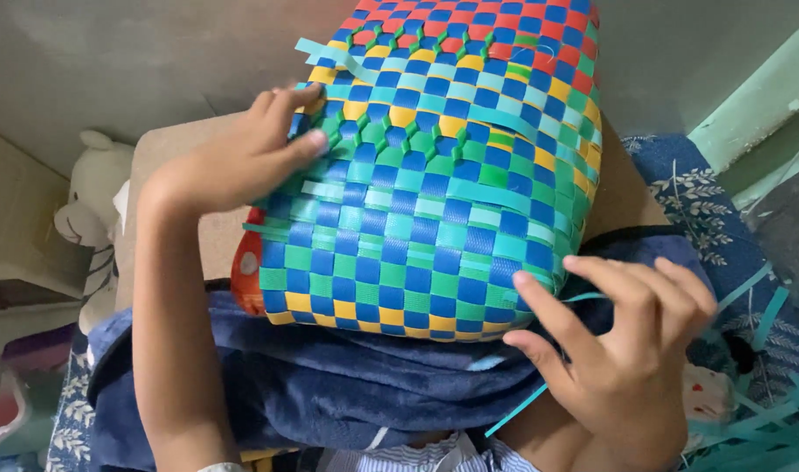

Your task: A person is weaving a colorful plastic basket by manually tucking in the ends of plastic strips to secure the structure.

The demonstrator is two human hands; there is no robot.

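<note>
The woven basket [443, 166] is lying on my lap over a blue blanket [329, 385], its long axis running away from me. My left hand [242, 162] is pressing flat on its left side; my right hand [626, 350], nearer, is pinching a teal strip [517, 409]. The basket's far end is cut off.

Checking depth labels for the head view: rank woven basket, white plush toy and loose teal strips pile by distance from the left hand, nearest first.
1. woven basket: centre, left hand rests on its side.
2. white plush toy: far left, by the wall.
3. loose teal strips pile: bottom right, beyond the right hand.
</note>
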